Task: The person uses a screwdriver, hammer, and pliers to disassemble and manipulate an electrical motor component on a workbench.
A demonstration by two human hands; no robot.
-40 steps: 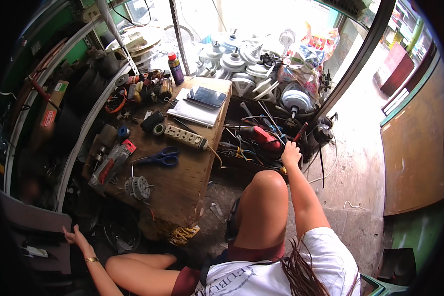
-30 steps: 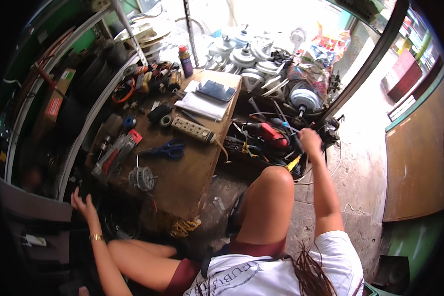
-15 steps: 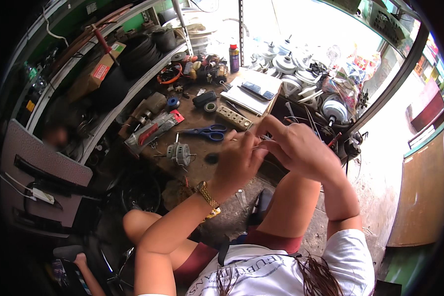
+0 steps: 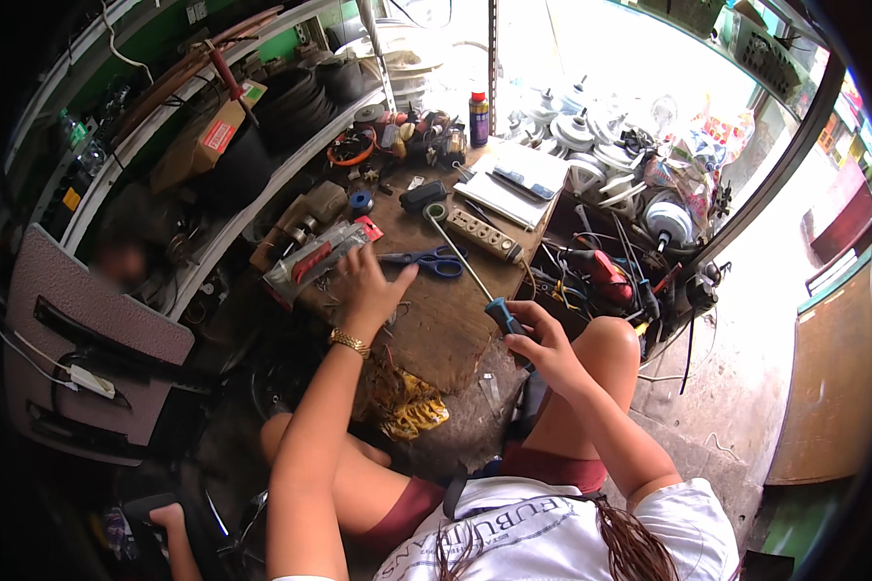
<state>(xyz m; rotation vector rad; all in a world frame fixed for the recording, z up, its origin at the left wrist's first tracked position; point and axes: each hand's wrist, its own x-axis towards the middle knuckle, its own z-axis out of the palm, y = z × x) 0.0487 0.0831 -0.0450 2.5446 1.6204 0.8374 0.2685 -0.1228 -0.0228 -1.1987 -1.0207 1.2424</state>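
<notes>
My right hand grips a screwdriver by its blue and black handle. Its long metal shaft points up and away to the left over the table, with the tip near a roll of tape. On the left, my left hand is over the table with fingers spread and thumb apart, a gold watch on its wrist. It covers the spot of a small electric motor, of which little shows. Just beyond the fingers lie blue-handled scissors and a packaged red-handled tool.
A beige power strip, a notebook with phones on it and a spray can stand farther back. To the right, a tool tray holds a red tool. White fan motors pile up behind. A yellow plastic bag lies near my knees.
My hands, earlier together over the table's right side, have parted. The left moved left toward the motor; the right came down and now holds a screwdriver. The view has shifted slightly.
</notes>
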